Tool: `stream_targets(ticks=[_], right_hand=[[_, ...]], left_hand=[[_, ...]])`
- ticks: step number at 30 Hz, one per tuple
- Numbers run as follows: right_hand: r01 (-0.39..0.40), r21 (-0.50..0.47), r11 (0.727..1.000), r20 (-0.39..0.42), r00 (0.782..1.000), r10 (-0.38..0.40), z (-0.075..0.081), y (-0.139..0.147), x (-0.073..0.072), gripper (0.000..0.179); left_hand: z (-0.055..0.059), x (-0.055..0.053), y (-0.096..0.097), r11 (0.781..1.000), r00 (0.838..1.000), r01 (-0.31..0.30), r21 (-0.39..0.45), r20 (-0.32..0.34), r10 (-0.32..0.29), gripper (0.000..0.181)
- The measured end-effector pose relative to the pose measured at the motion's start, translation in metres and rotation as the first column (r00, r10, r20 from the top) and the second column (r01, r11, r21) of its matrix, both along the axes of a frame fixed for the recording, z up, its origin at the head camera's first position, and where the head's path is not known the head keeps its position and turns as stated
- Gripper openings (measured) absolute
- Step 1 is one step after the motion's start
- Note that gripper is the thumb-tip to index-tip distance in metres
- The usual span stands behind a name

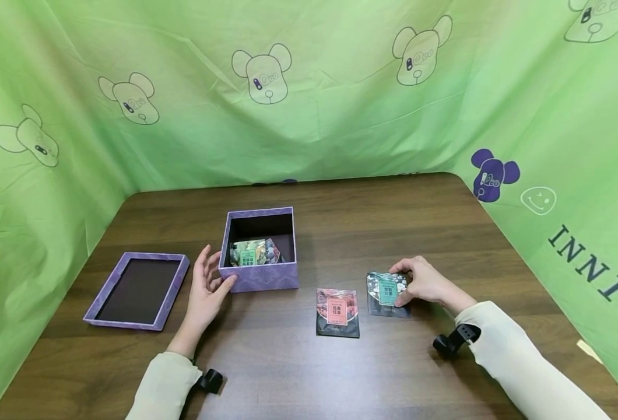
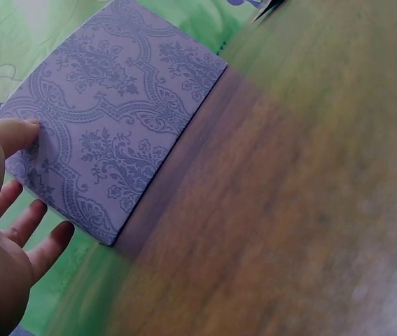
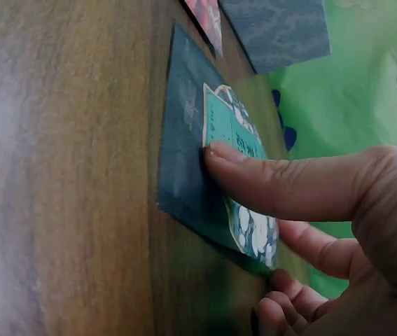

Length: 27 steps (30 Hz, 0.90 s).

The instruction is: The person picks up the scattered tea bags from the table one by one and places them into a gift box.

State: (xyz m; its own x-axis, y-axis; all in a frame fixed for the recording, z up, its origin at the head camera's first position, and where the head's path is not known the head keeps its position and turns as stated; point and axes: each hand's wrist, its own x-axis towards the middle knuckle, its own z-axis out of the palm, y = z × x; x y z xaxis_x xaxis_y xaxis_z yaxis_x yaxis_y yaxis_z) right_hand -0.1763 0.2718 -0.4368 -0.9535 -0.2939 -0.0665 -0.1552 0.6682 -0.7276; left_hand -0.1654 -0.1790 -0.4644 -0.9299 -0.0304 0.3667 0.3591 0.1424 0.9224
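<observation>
Right of the open purple box [image 1: 259, 256], which the left hand [image 1: 206, 289] touches with relaxed fingers, a teal packet [image 1: 385, 294] lies flat on the table [image 1: 393, 221], its long axis toward the person, pinched by the right hand [image 1: 427, 283].

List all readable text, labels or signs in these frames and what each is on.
"INNIU": dark letters on the green backdrop cloth, right side, cut off by the frame edge.
Label on the teal packet under the right hand: characters too blurred to read.
Label on the red packet: too small to read.
Packets inside the purple box: labels unreadable.
</observation>
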Motion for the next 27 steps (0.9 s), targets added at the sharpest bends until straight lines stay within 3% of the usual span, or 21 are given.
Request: stream_targets(ticks=[10,18,27], right_hand=[[0.052,-0.260,0.964,0.155,0.988,-0.011,0.005,0.012,-0.004,0.059],[0.165,-0.385,0.908,0.338,0.941,-0.028,0.013,0.018,-0.007,0.048],[0.146,-0.407,0.902,0.364,0.931,0.013,0.020,0.019,-0.010,0.050]], left_hand=[[0.001,-0.001,0.000,1.000,1.000,0.008,0.002,-0.002,-0.008,0.078],[-0.001,-0.001,0.000,1.000,1.000,0.009,0.004,-0.008,-0.009,0.079],[-0.001,0.000,0.000,1.000,1.000,0.008,-0.004,-0.007,-0.008,0.079]])
